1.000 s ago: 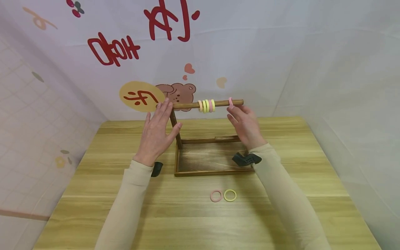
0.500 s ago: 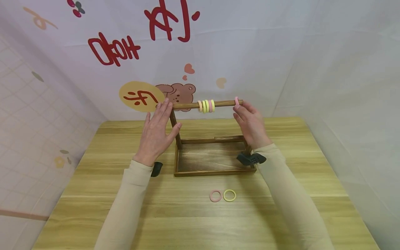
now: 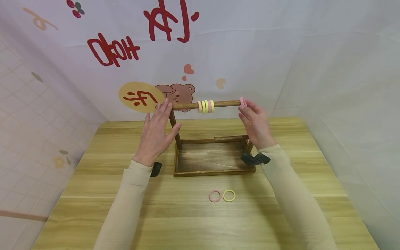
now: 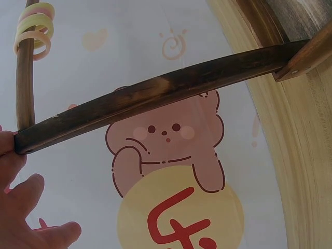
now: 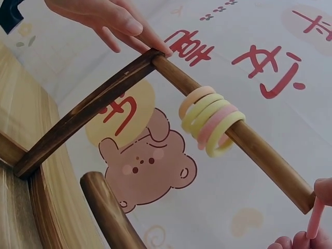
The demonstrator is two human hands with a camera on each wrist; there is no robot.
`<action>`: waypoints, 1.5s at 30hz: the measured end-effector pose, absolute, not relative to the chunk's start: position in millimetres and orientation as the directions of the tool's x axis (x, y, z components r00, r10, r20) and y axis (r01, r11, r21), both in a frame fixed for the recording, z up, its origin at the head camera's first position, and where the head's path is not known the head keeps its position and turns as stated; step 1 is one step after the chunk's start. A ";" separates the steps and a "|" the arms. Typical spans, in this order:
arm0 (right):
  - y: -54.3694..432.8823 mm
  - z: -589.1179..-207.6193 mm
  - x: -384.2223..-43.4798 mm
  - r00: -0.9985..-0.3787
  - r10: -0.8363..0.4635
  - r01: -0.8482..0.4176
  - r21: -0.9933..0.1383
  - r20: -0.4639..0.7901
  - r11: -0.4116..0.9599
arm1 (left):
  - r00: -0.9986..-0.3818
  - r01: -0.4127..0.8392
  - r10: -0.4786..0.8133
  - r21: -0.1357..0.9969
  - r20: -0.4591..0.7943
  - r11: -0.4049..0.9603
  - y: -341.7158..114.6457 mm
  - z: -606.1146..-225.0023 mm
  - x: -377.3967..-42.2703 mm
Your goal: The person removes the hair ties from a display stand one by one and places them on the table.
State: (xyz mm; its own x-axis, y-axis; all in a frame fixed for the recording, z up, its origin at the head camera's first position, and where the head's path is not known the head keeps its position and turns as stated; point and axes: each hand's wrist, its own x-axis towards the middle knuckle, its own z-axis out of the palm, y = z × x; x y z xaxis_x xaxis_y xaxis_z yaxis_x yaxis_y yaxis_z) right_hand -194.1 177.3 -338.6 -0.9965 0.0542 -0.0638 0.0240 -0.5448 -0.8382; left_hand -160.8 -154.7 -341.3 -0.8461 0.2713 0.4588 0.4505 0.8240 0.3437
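My right hand (image 3: pixel 257 125) pinches a pink ring (image 5: pixel 316 220) at the free right end of a horizontal wooden rod (image 3: pixel 226 103). In the right wrist view, that ring hangs at the rod's tip, between thumb and fingers. Several yellow, pink and peach rings (image 5: pixel 219 122) sit bunched around the middle of the rod. My left hand (image 3: pixel 155 134) rests its straight fingers on the rod's left end, where an upright wooden post (image 4: pixel 155 89) meets it. The post rises from the left side of a shallow wooden tray (image 3: pixel 215 173).
On the table (image 3: pixel 187 222), in front of the tray, lie a pink ring (image 3: pixel 210 199) and a yellow ring (image 3: pixel 229 201) side by side. A short wooden post (image 5: pixel 111 212) stands at the tray's right side. A printed white cloth (image 3: pixel 256 52) hangs behind.
My right hand has slid the pink ring rightward along the rod to its free end. The bunched rings and my left hand have stayed in place.
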 end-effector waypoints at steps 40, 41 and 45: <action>211.2 -353.7 -113.9 -0.992 0.006 -0.118 -0.939 0.122 -0.324 | -0.844 0.454 0.272 0.345 0.462 0.822 -154.5 -341.6 -161.6; 211.8 -355.2 -111.3 -0.992 0.001 -0.117 -0.943 0.123 -0.310 | -0.844 0.453 0.272 0.345 0.462 0.822 -154.4 -341.7 -161.4; 213.5 -360.7 -101.4 -0.992 -0.020 -0.113 -0.966 0.121 -0.232 | -0.846 0.450 0.269 0.348 0.460 0.822 -154.5 -342.1 -160.8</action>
State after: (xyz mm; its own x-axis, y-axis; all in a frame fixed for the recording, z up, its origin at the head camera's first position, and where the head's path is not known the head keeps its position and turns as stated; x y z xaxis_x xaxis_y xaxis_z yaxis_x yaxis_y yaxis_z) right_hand -101.4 213.5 -360.7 -0.9924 -0.0200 0.1214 -0.1135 -0.2317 -0.9662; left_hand -160.8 -154.5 -342.1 -0.8463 0.2691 0.4597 0.4504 0.8222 0.3479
